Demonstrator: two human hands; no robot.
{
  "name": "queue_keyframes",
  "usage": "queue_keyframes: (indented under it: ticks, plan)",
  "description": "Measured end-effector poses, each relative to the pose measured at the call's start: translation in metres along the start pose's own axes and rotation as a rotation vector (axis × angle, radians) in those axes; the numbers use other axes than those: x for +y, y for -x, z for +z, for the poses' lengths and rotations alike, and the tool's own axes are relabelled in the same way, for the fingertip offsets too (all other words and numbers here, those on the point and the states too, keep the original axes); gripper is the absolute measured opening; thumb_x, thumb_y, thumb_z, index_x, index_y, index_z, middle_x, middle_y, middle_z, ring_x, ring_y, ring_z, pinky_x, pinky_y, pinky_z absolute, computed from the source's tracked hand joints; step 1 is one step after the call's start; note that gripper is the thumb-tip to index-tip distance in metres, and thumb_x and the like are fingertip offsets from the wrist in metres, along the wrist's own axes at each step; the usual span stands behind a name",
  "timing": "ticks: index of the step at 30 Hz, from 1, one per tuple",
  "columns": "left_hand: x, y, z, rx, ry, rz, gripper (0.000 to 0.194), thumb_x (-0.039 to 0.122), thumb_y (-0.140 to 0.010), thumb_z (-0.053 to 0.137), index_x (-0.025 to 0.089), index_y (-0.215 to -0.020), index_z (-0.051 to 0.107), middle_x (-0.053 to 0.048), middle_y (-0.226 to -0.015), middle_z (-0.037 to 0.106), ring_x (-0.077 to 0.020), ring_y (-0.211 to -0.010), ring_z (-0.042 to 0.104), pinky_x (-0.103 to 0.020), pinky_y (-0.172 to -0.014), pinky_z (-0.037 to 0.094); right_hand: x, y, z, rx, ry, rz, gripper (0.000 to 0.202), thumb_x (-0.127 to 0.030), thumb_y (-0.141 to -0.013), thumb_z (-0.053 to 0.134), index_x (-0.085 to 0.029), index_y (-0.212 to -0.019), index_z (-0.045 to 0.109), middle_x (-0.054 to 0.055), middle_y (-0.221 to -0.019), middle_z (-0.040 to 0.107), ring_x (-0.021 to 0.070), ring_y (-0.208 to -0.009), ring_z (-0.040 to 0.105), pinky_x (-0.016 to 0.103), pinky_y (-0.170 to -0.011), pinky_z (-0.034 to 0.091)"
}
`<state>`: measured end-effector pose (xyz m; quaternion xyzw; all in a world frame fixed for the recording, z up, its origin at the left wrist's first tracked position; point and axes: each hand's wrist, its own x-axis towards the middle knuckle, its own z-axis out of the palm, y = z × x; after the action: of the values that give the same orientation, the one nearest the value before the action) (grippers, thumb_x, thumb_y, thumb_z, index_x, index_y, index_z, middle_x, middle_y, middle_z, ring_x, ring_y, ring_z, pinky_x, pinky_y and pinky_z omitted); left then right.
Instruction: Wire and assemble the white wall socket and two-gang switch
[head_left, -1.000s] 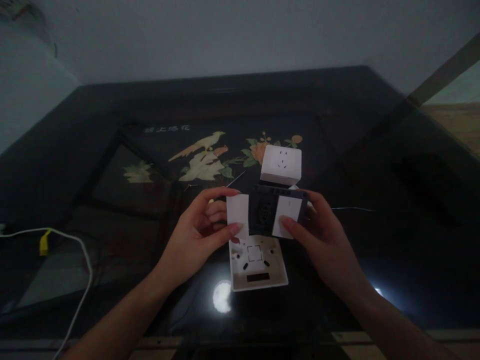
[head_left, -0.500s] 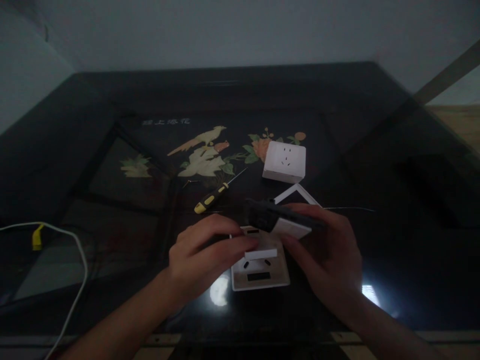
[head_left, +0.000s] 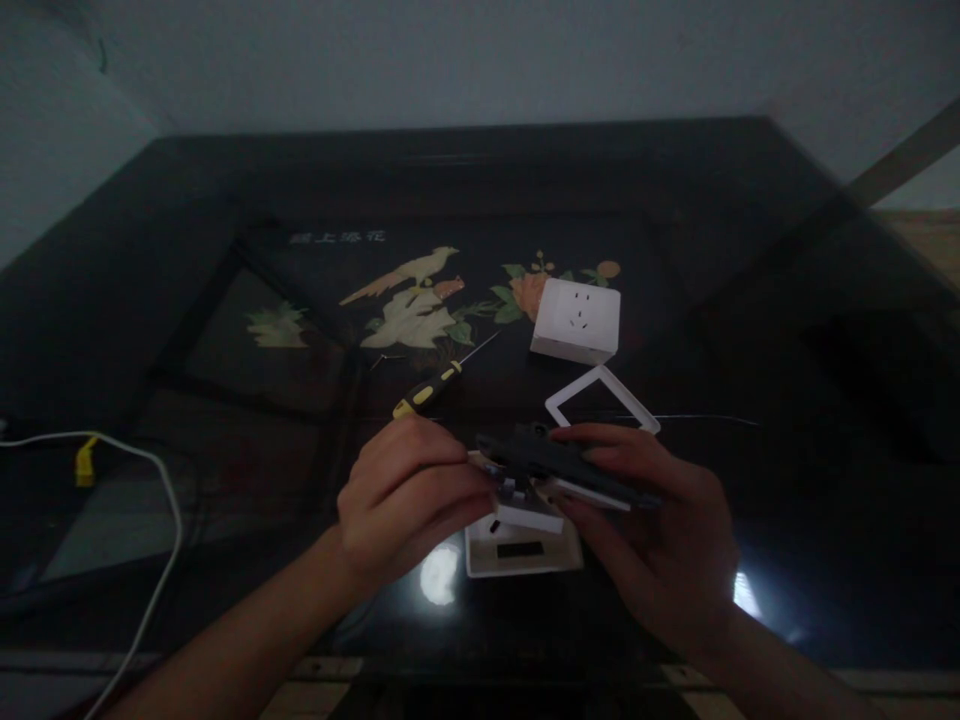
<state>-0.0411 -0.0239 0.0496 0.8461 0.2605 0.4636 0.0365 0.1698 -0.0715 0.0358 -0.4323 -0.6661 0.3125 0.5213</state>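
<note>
My right hand [head_left: 660,530] is closed around a dark flat socket mounting frame [head_left: 577,466], tilted, with a white part along its underside. In my left hand [head_left: 416,490] the fingers pinch a small white rectangular piece [head_left: 532,516], close against the left end of the dark frame. My fingers hide where the two pieces meet. Below both hands a shallow white plastic cover [head_left: 525,567] with dark slots lies on the table, partly covered by them. Just beyond my right hand lies a square white trim frame [head_left: 637,400].
A white socket box [head_left: 576,315] stands on the glossy dark table [head_left: 787,350]. Left of it is a yellow-and-black screwdriver [head_left: 427,388], with a small screw-like bit [head_left: 386,358] nearby. A white cable [head_left: 169,500] with a yellow tag [head_left: 85,462] runs along the left side.
The dark frame has tipped flatter and moved slightly lower. The small white piece in my left hand has come up closer to it. The view has shifted slightly.
</note>
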Motion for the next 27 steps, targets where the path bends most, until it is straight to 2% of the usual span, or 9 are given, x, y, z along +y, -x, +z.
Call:
queue_keyframes:
  ticks: [4,8,13,18,20,22,24,27]
  plan:
    - [-0.002,0.002,0.002,0.007,0.038,0.0,0.009,0.021,-0.092,0.066,0.016,-0.084,0.065,-0.002,-0.076,0.062,-0.0143,-0.064,0.062,-0.028,-0.055,0.053,0.0,0.0,0.0,-0.012,-0.002,-0.004,0.045,-0.006,-0.083,0.067,-0.033,-0.118,0.057,0.0,-0.116,0.069,0.0156,-0.106,0.068,0.029,-0.085,0.059]
    - [0.0,0.007,0.005,0.012,0.145,-0.128,0.005,0.023,-0.089,0.069,0.02,-0.087,0.066,-0.002,-0.078,0.064,-0.0158,-0.068,0.063,-0.03,-0.059,0.053,-0.001,0.0,0.0,-0.027,-0.013,-0.001,0.044,-0.007,-0.084,0.067,-0.033,-0.118,0.057,0.0,-0.117,0.068,0.0152,-0.106,0.068,0.028,-0.085,0.059]
    - [0.004,0.011,0.011,0.044,0.239,-0.317,0.015,0.024,-0.082,0.078,0.021,-0.086,0.064,0.0,-0.08,0.064,-0.0145,-0.071,0.062,-0.027,-0.061,0.051,-0.001,0.0,0.002,0.003,-0.025,-0.013,0.049,-0.006,-0.083,0.068,-0.033,-0.121,0.056,0.001,-0.116,0.069,0.0183,-0.11,0.067,0.033,-0.091,0.058]
    - [0.003,0.014,0.02,0.094,0.289,-0.421,0.028,0.022,-0.075,0.085,0.02,-0.085,0.058,0.003,-0.079,0.06,-0.0115,-0.073,0.058,-0.023,-0.066,0.048,-0.001,-0.001,0.003,0.027,-0.063,0.085,0.042,-0.011,-0.085,0.068,-0.033,-0.119,0.057,0.001,-0.111,0.07,0.0177,-0.104,0.069,0.027,-0.08,0.063]
    - [0.002,0.014,0.023,0.131,0.332,-0.497,0.035,0.024,-0.071,0.087,0.021,-0.091,0.058,0.003,-0.084,0.059,-0.012,-0.078,0.058,-0.023,-0.069,0.049,-0.001,-0.002,0.003,0.037,-0.049,0.133,0.04,-0.014,-0.085,0.07,-0.034,-0.117,0.058,0.0,-0.108,0.07,0.0165,-0.099,0.071,0.024,-0.075,0.064]
    - [0.003,0.014,0.024,0.137,0.418,-0.567,0.046,0.024,-0.07,0.088,0.024,-0.104,0.059,0.001,-0.098,0.062,-0.0139,-0.088,0.062,-0.023,-0.073,0.053,-0.002,-0.003,0.002,0.045,-0.04,0.188,0.036,-0.018,-0.084,0.072,-0.032,-0.114,0.06,0.001,-0.105,0.071,0.0169,-0.094,0.072,0.024,-0.072,0.064]
    - [0.005,0.013,0.024,0.098,0.512,-0.641,0.054,0.021,-0.072,0.086,0.027,-0.118,0.057,-0.001,-0.11,0.064,-0.0155,-0.1,0.065,-0.024,-0.079,0.056,-0.003,-0.005,0.001,0.044,-0.051,0.247,0.033,-0.021,-0.082,0.074,-0.03,-0.111,0.06,0.001,-0.104,0.072,0.0178,-0.091,0.073,0.026,-0.07,0.065]
    - [0.009,0.011,0.022,0.005,0.585,-0.734,0.053,0.018,-0.079,0.08,0.031,-0.124,0.057,0.001,-0.11,0.069,-0.0147,-0.102,0.068,-0.023,-0.084,0.058,-0.004,-0.009,0.001,0.03,-0.105,0.313,0.033,-0.022,-0.081,0.074,-0.03,-0.109,0.059,0.0,-0.102,0.073,0.0168,-0.088,0.074,0.025,-0.07,0.065]
